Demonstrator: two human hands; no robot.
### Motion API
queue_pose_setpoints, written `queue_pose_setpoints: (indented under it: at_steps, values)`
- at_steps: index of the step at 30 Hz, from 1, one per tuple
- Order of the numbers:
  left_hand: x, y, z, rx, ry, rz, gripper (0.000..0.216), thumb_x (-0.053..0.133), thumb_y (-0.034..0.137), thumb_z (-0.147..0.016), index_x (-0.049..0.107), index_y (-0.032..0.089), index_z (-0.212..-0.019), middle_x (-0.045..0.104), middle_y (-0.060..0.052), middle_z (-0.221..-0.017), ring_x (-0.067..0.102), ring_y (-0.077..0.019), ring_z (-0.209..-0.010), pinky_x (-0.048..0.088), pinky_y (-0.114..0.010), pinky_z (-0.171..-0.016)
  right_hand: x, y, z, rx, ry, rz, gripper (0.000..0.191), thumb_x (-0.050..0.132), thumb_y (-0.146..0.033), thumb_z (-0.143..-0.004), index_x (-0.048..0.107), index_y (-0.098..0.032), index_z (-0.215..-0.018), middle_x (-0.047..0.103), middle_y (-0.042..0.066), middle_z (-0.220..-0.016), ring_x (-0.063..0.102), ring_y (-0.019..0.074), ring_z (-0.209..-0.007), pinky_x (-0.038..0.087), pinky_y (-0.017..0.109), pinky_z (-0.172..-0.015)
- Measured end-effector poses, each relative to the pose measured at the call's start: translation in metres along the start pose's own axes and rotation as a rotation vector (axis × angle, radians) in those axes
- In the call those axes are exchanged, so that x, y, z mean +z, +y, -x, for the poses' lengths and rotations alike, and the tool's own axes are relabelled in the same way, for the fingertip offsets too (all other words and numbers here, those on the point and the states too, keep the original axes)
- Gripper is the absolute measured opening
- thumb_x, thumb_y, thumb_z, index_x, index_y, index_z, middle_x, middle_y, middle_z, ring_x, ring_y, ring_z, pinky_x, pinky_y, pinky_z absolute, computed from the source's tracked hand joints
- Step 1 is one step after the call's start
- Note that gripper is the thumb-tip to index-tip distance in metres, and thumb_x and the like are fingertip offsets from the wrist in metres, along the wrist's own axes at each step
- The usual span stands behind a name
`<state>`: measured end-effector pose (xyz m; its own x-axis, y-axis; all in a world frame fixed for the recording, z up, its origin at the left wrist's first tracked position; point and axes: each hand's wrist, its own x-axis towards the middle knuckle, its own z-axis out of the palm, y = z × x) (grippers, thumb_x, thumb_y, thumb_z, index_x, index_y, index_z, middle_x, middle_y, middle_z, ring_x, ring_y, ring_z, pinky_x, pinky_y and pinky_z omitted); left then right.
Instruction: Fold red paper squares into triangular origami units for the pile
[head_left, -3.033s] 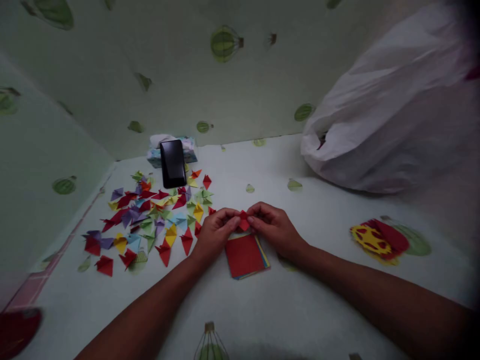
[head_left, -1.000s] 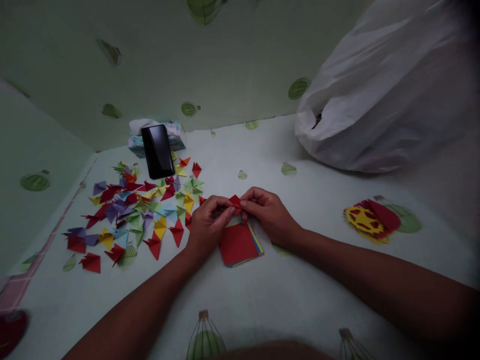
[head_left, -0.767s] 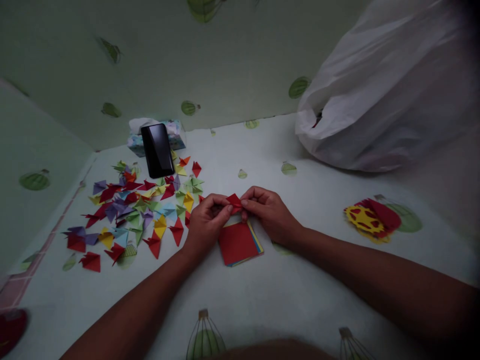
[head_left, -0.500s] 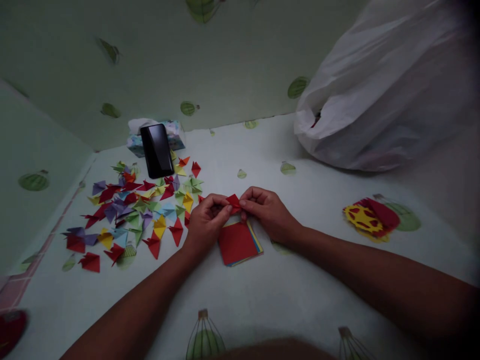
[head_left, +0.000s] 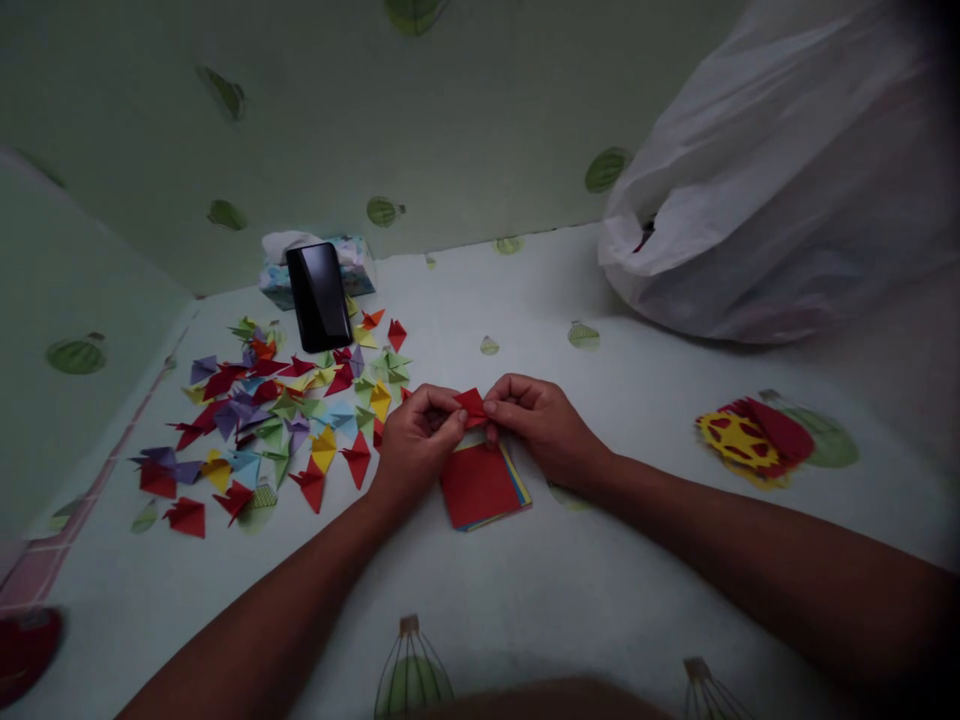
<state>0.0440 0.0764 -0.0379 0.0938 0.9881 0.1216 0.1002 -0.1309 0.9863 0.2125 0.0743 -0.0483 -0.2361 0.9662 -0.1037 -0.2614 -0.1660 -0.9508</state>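
Note:
A small folded red paper piece (head_left: 472, 406) is pinched between both my hands. My left hand (head_left: 416, 445) grips its left side with curled fingers, and my right hand (head_left: 536, 425) holds its right side. Just below the hands a stack of coloured paper squares (head_left: 482, 486), red sheet on top, lies on the pale green sheet. To the left spreads a scatter of several folded paper triangles (head_left: 277, 415) in red, purple, yellow, green and blue.
A black phone (head_left: 319, 296) leans on a tissue box (head_left: 352, 275) at the back left. A big white plastic bag (head_left: 780, 190) fills the right rear. A red and yellow printed patch (head_left: 750, 440) marks the sheet at right. Green patterned walls close in behind and left.
Both hands stay pinched on the red piece and have shifted only slightly. The view has drifted a little since three seconds ago.

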Motion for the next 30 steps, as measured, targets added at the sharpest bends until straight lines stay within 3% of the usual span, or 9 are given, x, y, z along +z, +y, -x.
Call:
queue_pose_setpoints:
  at_steps: [10, 14, 18, 30]
  values:
    - [0.0011, 0.0005, -0.0005, -0.01, 0.043, 0.013, 0.01, 0.069, 0.019, -0.07, 0.059, 0.018, -0.069, 0.066, -0.002, -0.081, 0.06, -0.0124, -0.069, 0.048, -0.024, -0.064, -0.0001, -0.0039, 0.0025, 0.001, -0.041, -0.011, 0.014, 0.067, -0.028, -0.085, 0.061, -0.018, -0.078, 0.064, -0.002, -0.061, 0.056, 0.011, -0.059, 0.041, 0.027, -0.064]
    - [0.0009, -0.0004, -0.0009, -0.015, 0.063, 0.033, 0.009, 0.069, 0.02, -0.07, 0.06, 0.018, -0.07, 0.067, -0.002, -0.082, 0.061, -0.0129, -0.07, 0.049, -0.025, -0.064, 0.0011, -0.0048, 0.0018, 0.015, -0.032, -0.04, 0.015, 0.072, -0.028, -0.08, 0.061, -0.018, -0.079, 0.064, -0.003, -0.063, 0.057, 0.0108, -0.06, 0.042, 0.026, -0.064]
    - [0.0001, -0.0031, -0.0014, -0.018, 0.041, 0.06, 0.011, 0.071, 0.022, -0.072, 0.061, 0.018, -0.072, 0.067, -0.001, -0.08, 0.062, -0.0128, -0.07, 0.051, -0.025, -0.065, 0.0025, -0.0048, 0.0008, 0.019, -0.013, -0.048, 0.016, 0.074, -0.025, -0.076, 0.06, -0.018, -0.075, 0.063, -0.004, -0.062, 0.057, 0.0105, -0.058, 0.042, 0.026, -0.062]
    - [-0.0019, 0.0003, 0.0009, 0.022, -0.016, 0.024, 0.008, 0.072, 0.023, -0.077, 0.066, 0.019, -0.076, 0.068, 0.0, -0.075, 0.063, -0.0127, -0.069, 0.052, -0.024, -0.065, 0.0007, -0.0036, 0.0024, -0.008, -0.017, 0.02, 0.016, 0.07, -0.029, -0.082, 0.059, -0.019, -0.077, 0.061, -0.004, -0.062, 0.055, 0.0112, -0.058, 0.042, 0.027, -0.063]
